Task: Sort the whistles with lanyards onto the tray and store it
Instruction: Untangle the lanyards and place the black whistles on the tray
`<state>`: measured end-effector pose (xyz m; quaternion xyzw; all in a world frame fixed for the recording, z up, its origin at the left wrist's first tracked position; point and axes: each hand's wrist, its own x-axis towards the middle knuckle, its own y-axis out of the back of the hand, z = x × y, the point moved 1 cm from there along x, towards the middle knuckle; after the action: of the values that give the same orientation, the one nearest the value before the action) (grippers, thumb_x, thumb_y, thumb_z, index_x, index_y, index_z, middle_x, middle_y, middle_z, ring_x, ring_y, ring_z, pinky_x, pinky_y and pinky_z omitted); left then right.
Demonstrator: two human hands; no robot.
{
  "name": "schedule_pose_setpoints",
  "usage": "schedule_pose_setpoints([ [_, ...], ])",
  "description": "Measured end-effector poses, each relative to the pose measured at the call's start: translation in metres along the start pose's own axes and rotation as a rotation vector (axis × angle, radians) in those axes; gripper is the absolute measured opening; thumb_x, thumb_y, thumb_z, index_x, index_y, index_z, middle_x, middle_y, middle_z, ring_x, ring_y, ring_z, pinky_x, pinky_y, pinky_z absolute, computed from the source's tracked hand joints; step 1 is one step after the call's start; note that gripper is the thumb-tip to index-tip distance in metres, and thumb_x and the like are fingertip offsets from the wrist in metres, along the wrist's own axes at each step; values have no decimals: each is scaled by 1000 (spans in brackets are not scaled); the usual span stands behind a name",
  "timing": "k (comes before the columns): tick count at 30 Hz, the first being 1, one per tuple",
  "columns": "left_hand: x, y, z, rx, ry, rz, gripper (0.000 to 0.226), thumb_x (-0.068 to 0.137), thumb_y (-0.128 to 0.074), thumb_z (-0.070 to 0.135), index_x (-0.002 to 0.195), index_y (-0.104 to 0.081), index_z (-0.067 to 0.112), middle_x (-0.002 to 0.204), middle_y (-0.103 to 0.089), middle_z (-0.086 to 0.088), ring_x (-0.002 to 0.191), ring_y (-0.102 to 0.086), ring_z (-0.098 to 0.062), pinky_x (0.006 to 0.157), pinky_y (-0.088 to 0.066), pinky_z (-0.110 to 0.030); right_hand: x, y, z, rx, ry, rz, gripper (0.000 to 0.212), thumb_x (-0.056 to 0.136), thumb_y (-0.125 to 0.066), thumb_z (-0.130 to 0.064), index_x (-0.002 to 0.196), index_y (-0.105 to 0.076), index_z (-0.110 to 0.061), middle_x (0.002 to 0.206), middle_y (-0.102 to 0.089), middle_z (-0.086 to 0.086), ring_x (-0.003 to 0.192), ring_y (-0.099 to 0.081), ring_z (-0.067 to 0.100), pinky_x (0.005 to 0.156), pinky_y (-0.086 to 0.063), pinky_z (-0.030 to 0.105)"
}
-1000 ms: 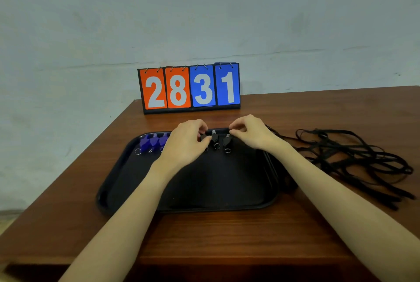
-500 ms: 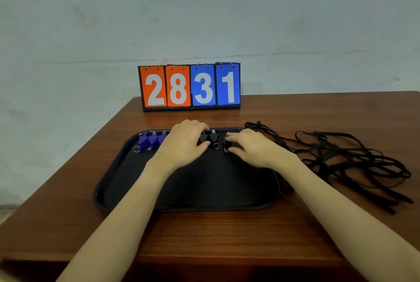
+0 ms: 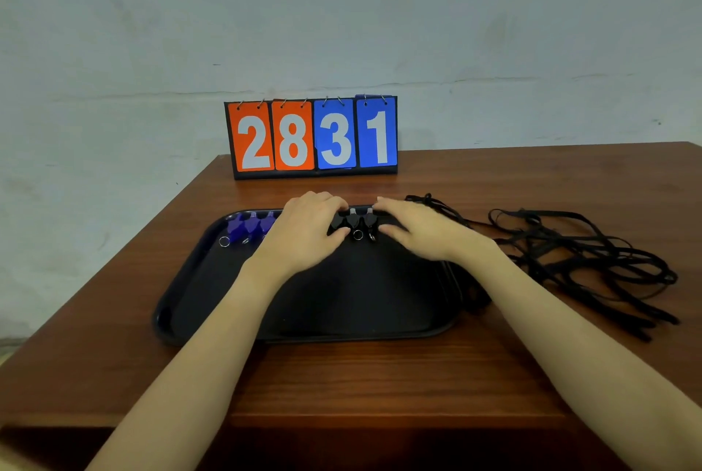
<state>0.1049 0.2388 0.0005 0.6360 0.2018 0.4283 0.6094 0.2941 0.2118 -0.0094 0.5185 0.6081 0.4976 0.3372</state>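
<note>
I bracket the black whistles (image 3: 353, 223) at the tray's (image 3: 212, 303) twelve o'clock edge, left hand (image 3: 304, 233) and right hand (image 3: 416, 229) with loosely curled fingers nudging them into a row (blue whistles (image 3: 249, 225) at ten o'clock); lanyards (image 3: 581, 261) wait on the table (image 3: 114, 337) at three o'clock.

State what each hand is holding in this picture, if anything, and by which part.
Neither hand lifts anything. The left hand and right hand bracket the row of black whistles on the tray, fingertips and thumbs touching the end whistles' sides.
</note>
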Motion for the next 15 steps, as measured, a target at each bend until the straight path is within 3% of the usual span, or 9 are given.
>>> schedule_pose_setpoints([
  [3, -2, 0, 6, -35, -23, 10, 42, 93, -58, 31, 132, -51, 20, 131, -56, 0, 121, -49, -15, 103, -39, -33, -8, 22, 13, 81, -47, 111, 43, 99, -47, -24, 141, -42, -14, 147, -43, 4, 135, -40, 20, 110, -31, 32],
  [6, -1, -2, 19, -109, -67, 19, 42, 92, -59, 31, 132, -52, 21, 132, -57, 2, 122, -50, -13, 103, -40, -31, -20, 45, 37, 174, -162, 179, 33, 98, -50, -21, 130, -55, -14, 134, -56, 5, 120, -53, 18, 101, -39, 29],
  [15, 16, 0, 81, -85, -376, -104, 37, 94, -55, 35, 130, -55, 26, 130, -57, 8, 121, -50, -6, 99, -37, -22, -54, 73, 100, 156, -527, 49, 29, 90, -64, -25, 110, -68, -3, 115, -66, 13, 98, -60, 26, 86, -47, 35],
])
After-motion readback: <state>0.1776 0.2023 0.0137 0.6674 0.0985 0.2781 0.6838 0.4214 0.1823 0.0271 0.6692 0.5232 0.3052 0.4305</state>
